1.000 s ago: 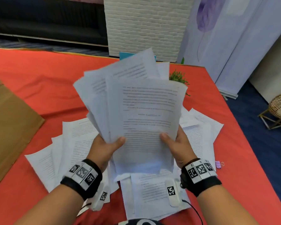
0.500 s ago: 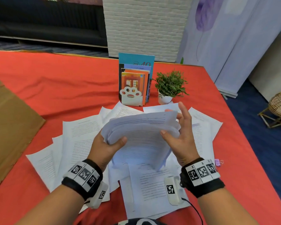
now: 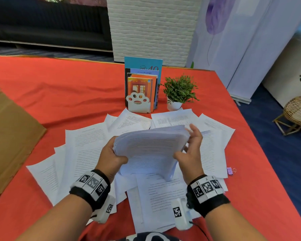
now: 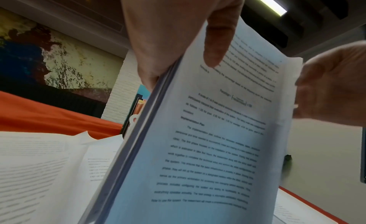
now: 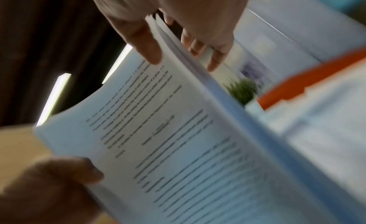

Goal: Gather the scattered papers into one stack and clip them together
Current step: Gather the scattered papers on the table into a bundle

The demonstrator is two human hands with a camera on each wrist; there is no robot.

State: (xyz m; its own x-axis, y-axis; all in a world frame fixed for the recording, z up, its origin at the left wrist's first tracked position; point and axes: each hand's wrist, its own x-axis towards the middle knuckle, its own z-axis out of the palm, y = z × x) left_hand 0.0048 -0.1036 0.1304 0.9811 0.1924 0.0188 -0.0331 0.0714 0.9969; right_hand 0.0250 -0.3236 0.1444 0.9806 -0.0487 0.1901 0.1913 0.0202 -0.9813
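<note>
A thick stack of printed papers (image 3: 151, 145) hangs bowed a little above the table between both hands. My left hand (image 3: 111, 155) grips its left edge, thumb on the top page. My right hand (image 3: 194, 146) pinches the right edge, thumb on top and fingers stretched up behind the sheets. In the left wrist view, the stack (image 4: 217, 133) runs from my left hand (image 4: 178, 31) towards my right hand (image 4: 332, 86). The blurred right wrist view shows the stack (image 5: 178, 133) under my right hand (image 5: 188, 16). Several loose papers (image 3: 87, 145) lie spread below. A small purple binder clip (image 3: 230, 170) lies at their right.
The table has a red cloth (image 3: 59, 93). Upright books behind a white paw bookend (image 3: 141, 87) and a small potted plant (image 3: 179, 91) stand just beyond the papers. Brown cardboard (image 3: 9, 133) covers the left side. A wicker basket (image 3: 299, 110) stands on the floor to the right.
The fanned, upright sheets have tipped forward and down and closed into a tighter, bowed stack. My right hand's fingers have moved up along the right edge.
</note>
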